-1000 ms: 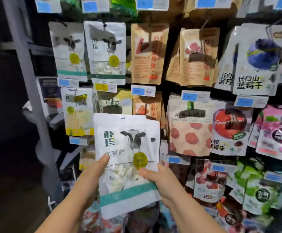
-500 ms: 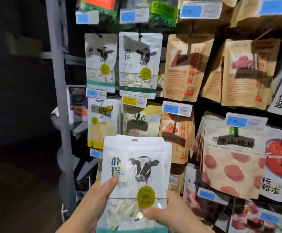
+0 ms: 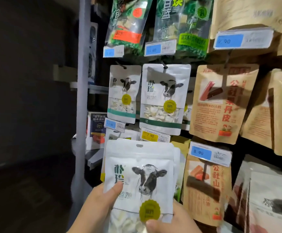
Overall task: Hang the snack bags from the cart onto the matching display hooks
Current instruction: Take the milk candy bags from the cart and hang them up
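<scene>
I hold up a small stack of white snack bags with a cow's head printed on them (image 3: 142,167). My left hand (image 3: 98,204) grips the stack's left edge, thumb on the front. My right hand (image 3: 172,221) pinches the lower right, thumb by the yellow seal. The front bag's hang hole is at its top edge. Above it hang two matching cow bags: one with a light green stripe (image 3: 124,93) on the left hook, one with a dark green stripe (image 3: 163,98) on the hook beside it.
A grey upright post (image 3: 82,81) borders the display on the left, with dark space beyond. Brown paper snack bags (image 3: 221,103) hang to the right, green vegetable bags (image 3: 179,22) above. Blue and yellow price tags (image 3: 152,136) stick out under the hooks.
The view has moved closer and up toward the display. The bags in my hands have risen nearer to the two hanging cow bags. Both hands keep their grip.
</scene>
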Tool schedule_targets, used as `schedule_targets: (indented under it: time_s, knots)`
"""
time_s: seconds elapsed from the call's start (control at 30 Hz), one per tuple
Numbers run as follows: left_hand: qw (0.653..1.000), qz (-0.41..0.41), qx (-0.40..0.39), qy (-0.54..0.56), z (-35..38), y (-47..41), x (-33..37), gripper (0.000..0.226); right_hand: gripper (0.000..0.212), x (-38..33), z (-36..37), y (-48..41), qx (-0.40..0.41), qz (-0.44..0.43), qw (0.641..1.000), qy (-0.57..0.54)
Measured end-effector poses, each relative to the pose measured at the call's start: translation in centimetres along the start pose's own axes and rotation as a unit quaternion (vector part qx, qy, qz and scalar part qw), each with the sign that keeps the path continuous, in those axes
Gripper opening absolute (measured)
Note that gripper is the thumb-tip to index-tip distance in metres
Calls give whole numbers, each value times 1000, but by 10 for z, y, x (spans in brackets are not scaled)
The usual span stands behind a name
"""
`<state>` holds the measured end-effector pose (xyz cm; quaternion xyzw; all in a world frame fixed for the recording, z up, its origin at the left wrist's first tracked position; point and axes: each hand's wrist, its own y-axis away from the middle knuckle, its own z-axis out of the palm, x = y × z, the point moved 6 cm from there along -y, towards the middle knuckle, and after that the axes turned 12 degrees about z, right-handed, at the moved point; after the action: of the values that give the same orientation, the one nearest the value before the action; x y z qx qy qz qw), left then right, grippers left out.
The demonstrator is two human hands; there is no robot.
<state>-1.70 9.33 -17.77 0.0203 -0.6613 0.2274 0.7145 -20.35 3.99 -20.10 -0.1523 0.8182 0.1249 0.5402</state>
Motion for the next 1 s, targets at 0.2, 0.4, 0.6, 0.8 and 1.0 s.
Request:
schedule_targets:
  time_s: [0.2, 0.4, 0.6, 0.8, 1.0]
  knots:
    - [996, 32, 76, -28, -26, -29, 2, 16, 40, -46, 6, -36, 7, -18, 1000, 7]
    - [990, 40, 112, -73, -58, -59, 10, 11, 84, -68, 31, -69, 1, -50, 999, -7]
    - [985, 77, 130, -77, -87, -92, 34, 17, 55, -103, 39, -76, 71, -77, 993, -55]
    - [986, 100, 119, -56, -104, -115, 48, 26, 69, -125, 48, -96, 109, -141, 983, -53]
    - [989, 86, 117, -21, -121, -132, 53, 34, 34, -140, 55, -107, 113, -160, 978, -73]
